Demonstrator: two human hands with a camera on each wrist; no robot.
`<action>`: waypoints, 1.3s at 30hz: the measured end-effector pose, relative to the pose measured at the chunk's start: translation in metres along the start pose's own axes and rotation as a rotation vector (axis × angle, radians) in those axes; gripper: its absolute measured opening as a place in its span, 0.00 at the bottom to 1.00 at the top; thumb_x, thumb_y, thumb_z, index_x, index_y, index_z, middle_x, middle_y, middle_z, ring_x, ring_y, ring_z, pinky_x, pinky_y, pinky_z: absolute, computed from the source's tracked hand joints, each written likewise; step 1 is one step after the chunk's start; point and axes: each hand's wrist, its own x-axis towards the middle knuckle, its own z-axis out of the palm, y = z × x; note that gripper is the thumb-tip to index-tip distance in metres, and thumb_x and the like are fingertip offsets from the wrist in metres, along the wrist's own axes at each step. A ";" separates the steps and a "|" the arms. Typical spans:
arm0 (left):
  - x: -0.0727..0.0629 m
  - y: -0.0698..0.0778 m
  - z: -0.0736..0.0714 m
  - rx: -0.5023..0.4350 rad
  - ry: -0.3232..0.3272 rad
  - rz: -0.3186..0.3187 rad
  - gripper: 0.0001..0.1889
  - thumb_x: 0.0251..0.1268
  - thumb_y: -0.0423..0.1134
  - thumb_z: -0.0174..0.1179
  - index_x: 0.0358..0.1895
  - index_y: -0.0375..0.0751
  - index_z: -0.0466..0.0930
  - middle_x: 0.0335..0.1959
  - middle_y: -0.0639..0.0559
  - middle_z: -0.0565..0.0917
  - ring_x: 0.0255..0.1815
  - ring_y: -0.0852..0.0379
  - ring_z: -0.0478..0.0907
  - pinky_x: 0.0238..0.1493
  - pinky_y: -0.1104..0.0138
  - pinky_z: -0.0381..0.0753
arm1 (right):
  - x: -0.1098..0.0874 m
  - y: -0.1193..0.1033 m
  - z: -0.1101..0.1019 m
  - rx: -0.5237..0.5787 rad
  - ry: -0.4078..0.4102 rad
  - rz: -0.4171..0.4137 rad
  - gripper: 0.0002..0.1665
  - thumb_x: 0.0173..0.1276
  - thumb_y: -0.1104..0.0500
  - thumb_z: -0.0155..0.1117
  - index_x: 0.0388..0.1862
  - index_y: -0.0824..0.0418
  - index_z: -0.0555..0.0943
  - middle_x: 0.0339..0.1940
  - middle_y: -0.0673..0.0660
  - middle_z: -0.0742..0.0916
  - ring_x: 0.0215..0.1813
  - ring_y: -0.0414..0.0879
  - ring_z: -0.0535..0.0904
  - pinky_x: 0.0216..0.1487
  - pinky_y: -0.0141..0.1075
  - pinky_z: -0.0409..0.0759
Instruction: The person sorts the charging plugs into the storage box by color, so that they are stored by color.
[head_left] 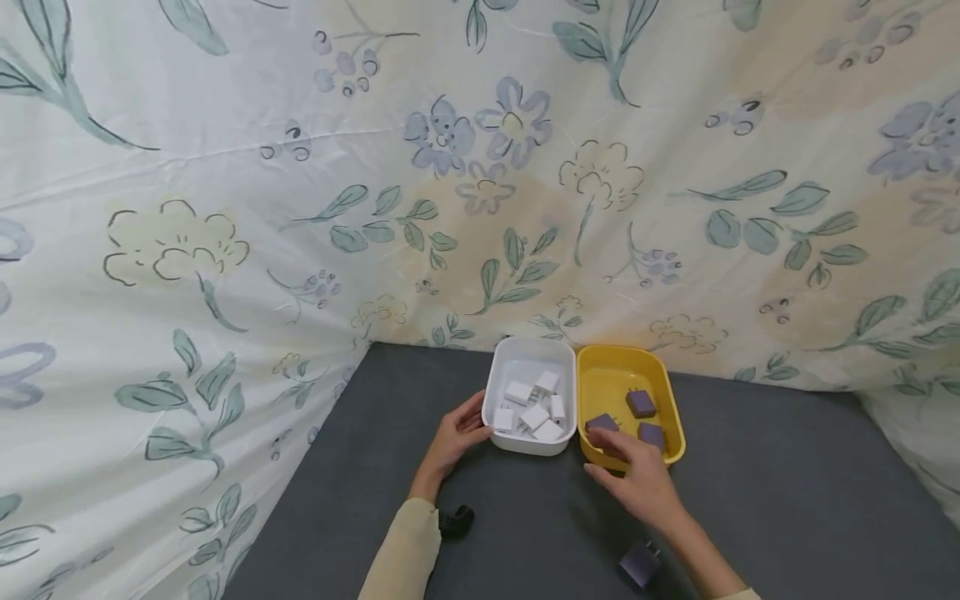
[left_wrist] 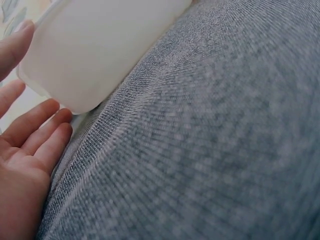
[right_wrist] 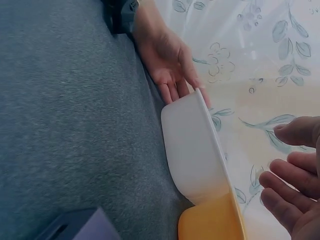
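A white bin (head_left: pixel 536 350) holds several white plug adapters (head_left: pixel 535 417). My left hand (head_left: pixel 456 435) is at that bin's left side, its fingers lightly bent against or close to the wall; the left wrist view shows the palm (left_wrist: pixel 22 175) empty. Beside it stands a yellow bin (head_left: pixel 670 392) with purple plug adapters inside, one (head_left: pixel 641 403) near its middle. Over this bin's front rim hovers my right hand (head_left: pixel 637 479), fingers loosely spread and holding nothing. Another purple plug adapter (head_left: pixel 640 565) lies on the table in front, near my right wrist, its prongs pointing up and right.
Both bins stand side by side, close against each other, at the back of the dark grey table (head_left: pixel 780 483). A flowered cloth (head_left: pixel 480 167) hangs behind the table and along its left. A black wrist strap (head_left: pixel 456 522) sits at my left wrist.
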 end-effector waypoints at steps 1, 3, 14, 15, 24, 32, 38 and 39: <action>0.001 -0.004 -0.001 0.005 0.005 0.004 0.38 0.63 0.29 0.64 0.75 0.38 0.58 0.74 0.35 0.64 0.73 0.38 0.63 0.64 0.72 0.74 | -0.003 0.000 -0.001 -0.006 0.001 -0.003 0.27 0.52 0.63 0.78 0.53 0.62 0.83 0.47 0.55 0.89 0.47 0.50 0.86 0.47 0.41 0.86; 0.002 -0.010 -0.002 0.014 0.011 0.009 0.38 0.62 0.31 0.65 0.75 0.41 0.59 0.73 0.38 0.65 0.73 0.41 0.64 0.63 0.72 0.74 | -0.007 0.000 -0.003 -0.022 -0.002 -0.017 0.27 0.51 0.63 0.78 0.53 0.62 0.83 0.46 0.55 0.89 0.46 0.49 0.86 0.46 0.41 0.86; 0.004 -0.013 -0.004 -0.013 -0.008 0.018 0.38 0.62 0.26 0.63 0.75 0.33 0.56 0.74 0.31 0.61 0.74 0.34 0.60 0.62 0.74 0.74 | -0.028 0.011 -0.011 -0.004 -0.049 0.018 0.24 0.51 0.67 0.77 0.49 0.62 0.84 0.43 0.54 0.89 0.45 0.45 0.87 0.45 0.36 0.85; 0.004 -0.014 -0.003 -0.012 -0.008 0.019 0.38 0.62 0.26 0.63 0.75 0.33 0.56 0.74 0.31 0.61 0.74 0.34 0.60 0.62 0.74 0.74 | -0.030 0.012 -0.012 0.001 -0.058 0.027 0.24 0.51 0.67 0.77 0.50 0.62 0.83 0.43 0.55 0.89 0.45 0.45 0.87 0.45 0.36 0.86; 0.002 -0.013 -0.001 0.022 0.018 0.025 0.37 0.62 0.31 0.65 0.74 0.40 0.60 0.73 0.37 0.65 0.73 0.40 0.64 0.64 0.72 0.73 | -0.046 0.027 -0.020 0.114 -0.262 0.208 0.28 0.55 0.58 0.76 0.55 0.65 0.81 0.49 0.62 0.88 0.48 0.51 0.86 0.47 0.38 0.85; 0.004 -0.011 -0.001 0.005 0.004 0.005 0.38 0.63 0.28 0.64 0.75 0.37 0.58 0.74 0.34 0.63 0.74 0.37 0.62 0.63 0.73 0.73 | -0.053 0.044 -0.022 0.164 -0.508 0.216 0.30 0.59 0.53 0.73 0.57 0.68 0.79 0.50 0.62 0.87 0.47 0.42 0.86 0.45 0.35 0.85; 0.004 -0.014 -0.002 -0.008 0.012 -0.017 0.38 0.63 0.27 0.63 0.75 0.38 0.57 0.74 0.35 0.62 0.74 0.38 0.61 0.62 0.75 0.73 | -0.058 0.053 -0.028 0.226 -0.603 0.250 0.33 0.59 0.54 0.73 0.59 0.71 0.77 0.52 0.64 0.86 0.47 0.39 0.85 0.44 0.33 0.84; 0.003 -0.013 -0.001 -0.004 0.016 -0.014 0.38 0.63 0.27 0.63 0.75 0.38 0.57 0.74 0.35 0.62 0.74 0.38 0.61 0.62 0.75 0.73 | -0.059 0.055 -0.029 0.234 -0.611 0.249 0.33 0.59 0.54 0.73 0.59 0.71 0.77 0.52 0.64 0.86 0.48 0.38 0.85 0.45 0.32 0.84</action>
